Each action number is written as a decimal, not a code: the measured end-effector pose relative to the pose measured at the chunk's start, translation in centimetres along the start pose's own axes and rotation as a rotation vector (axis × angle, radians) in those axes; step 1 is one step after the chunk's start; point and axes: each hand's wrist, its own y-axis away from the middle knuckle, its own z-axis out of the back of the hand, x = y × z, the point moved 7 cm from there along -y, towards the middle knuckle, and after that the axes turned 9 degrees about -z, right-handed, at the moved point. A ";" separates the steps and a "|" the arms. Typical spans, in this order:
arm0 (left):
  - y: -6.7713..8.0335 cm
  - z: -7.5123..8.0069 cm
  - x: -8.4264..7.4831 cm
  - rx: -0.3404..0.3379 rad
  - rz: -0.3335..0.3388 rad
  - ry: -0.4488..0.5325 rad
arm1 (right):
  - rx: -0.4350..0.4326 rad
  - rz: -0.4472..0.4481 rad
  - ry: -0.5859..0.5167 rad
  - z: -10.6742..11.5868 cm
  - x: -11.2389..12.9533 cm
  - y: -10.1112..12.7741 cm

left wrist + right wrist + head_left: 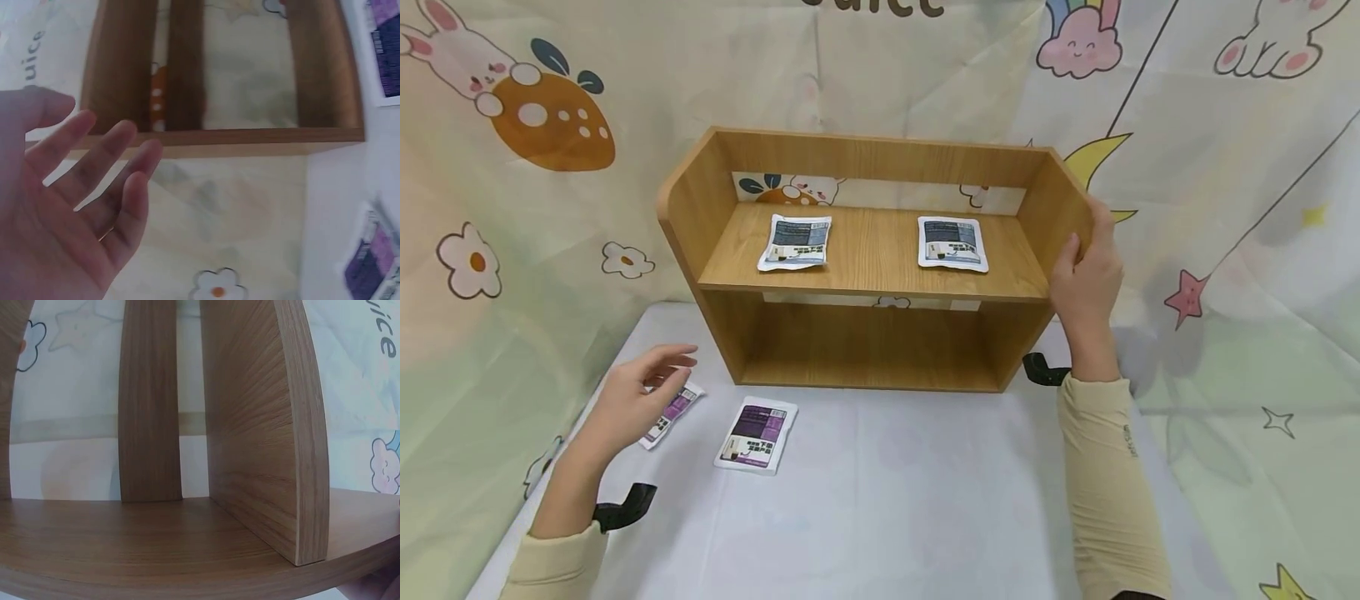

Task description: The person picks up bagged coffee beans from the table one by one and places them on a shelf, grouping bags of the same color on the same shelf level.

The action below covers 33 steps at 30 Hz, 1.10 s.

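A two-tier wooden shelf stands on the table. My right hand grips the edge of its right side panel, thumb toward the inside; only a bit of that hand shows at the corner of the right wrist view. My left hand hovers left of the shelf, fingers loosely bent and holding nothing; the left wrist view shows its palm and spread fingers. Beneath it in the head view lies a purple-and-white packet, partly hidden by the hand. Another purple-and-white packet lies flat to its right.
On the upper board are two blue-and-white packets, one on the left and one on the right. A white cloth covers the table. Behind the shelf hangs a curtain printed with cartoons.
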 end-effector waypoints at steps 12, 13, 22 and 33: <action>3.3 -7.9 5.3 0.300 0.134 0.109 | -0.013 -0.018 0.000 0.4 0.1 -0.3; 3.6 -8.2 5.6 0.308 0.145 0.109 | -0.013 -0.018 -0.002 0.4 0.1 -0.3; 4.7 -11.4 6.1 0.385 0.150 0.068 | -0.002 -0.020 -0.009 0.1 0.3 0.0; 4.9 -13.8 6.3 0.395 0.193 -0.061 | 0.002 -0.033 -0.019 0.3 0.3 0.2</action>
